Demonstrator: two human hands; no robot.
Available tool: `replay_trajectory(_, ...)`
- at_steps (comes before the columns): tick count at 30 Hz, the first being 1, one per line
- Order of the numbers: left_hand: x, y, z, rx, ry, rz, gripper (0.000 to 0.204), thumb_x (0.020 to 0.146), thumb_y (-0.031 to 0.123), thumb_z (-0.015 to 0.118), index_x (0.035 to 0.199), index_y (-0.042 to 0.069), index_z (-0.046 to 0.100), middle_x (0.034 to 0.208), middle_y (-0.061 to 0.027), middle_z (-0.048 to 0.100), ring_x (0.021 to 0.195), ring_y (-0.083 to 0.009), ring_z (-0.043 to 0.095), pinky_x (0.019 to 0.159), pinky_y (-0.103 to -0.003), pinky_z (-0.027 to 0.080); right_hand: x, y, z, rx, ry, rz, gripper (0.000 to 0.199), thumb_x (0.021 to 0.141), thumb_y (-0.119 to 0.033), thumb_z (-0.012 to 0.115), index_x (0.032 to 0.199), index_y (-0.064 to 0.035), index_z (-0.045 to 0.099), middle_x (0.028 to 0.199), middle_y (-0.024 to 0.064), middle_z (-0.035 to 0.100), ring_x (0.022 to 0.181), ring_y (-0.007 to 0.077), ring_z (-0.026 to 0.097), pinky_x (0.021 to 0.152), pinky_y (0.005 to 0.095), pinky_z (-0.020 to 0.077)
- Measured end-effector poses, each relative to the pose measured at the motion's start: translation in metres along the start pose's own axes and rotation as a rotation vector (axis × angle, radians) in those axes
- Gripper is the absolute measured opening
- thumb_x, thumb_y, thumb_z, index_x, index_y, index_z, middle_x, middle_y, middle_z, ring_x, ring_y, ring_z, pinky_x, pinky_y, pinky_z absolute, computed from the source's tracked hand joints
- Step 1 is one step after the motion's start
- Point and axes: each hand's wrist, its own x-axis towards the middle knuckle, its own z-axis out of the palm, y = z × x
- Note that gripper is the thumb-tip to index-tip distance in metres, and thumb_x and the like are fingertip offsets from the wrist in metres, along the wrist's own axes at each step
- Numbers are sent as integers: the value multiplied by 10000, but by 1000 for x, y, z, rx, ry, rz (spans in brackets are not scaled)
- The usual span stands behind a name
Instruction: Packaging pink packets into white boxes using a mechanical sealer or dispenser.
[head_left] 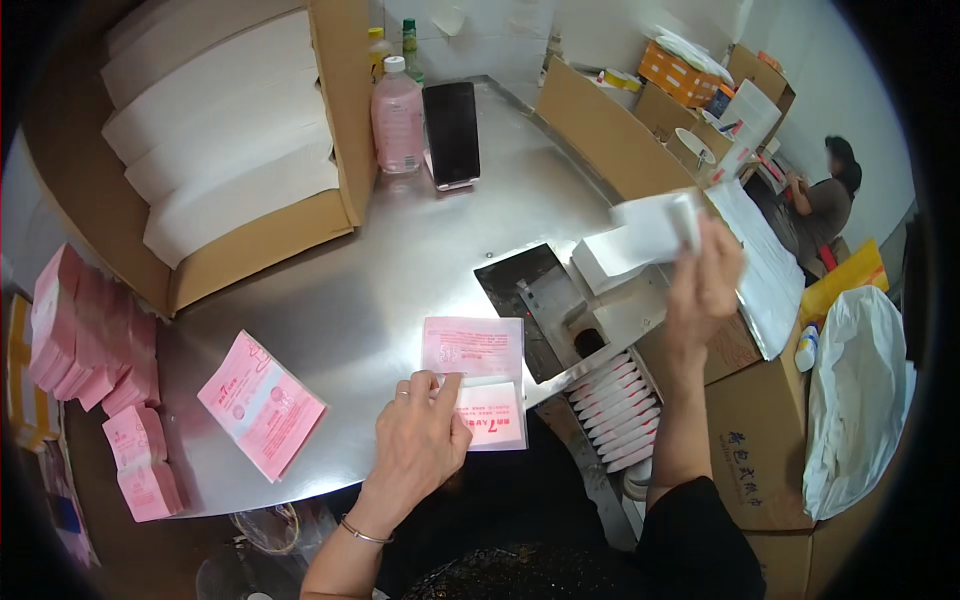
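Observation:
A pink and clear printed plastic packet (473, 345) lies flat near the front edge of the metal table, in front of me. My left hand (424, 425) presses on its middle with bent fingers, holding it down. Raised to the right, my right hand (708, 268) grips a white folded stack of tissues (655, 222), slightly smeared by motion. Just below that stack is a white block of tissues (607, 260), beside a recess in the tabletop. Left of my left hand lies a pile of similar pink packets (262, 405).
A cardboard box (345, 120) with white tissue stacks stands at the back left. Bundled pink packets (95, 335) line the left edge. Filled packets (613, 410) stand in a row below the recess. A phone (452, 135) and pink bottle (398, 118) stand behind. A person (830, 205) sits far right.

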Motion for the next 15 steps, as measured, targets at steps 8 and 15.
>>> replay_trajectory(8,-4,4,13,68,108,88,455,757,109,672,1196,-2,627,1023,-175,554,812,-313,584,657,-410,482,-77,25,62,-158,-381,-43,184,887,-213,682,931,-35,685,906,101,587,914,298,557,785,439,442)
replay_trajectory(15,-4,4,15,62,122,66,438,758,117,676,1180,8,637,1035,-173,558,825,-317,577,690,-425,469,-62,35,64,-79,-538,28,168,883,-122,641,1008,-26,699,905,116,593,898,307,552,810,449,433)
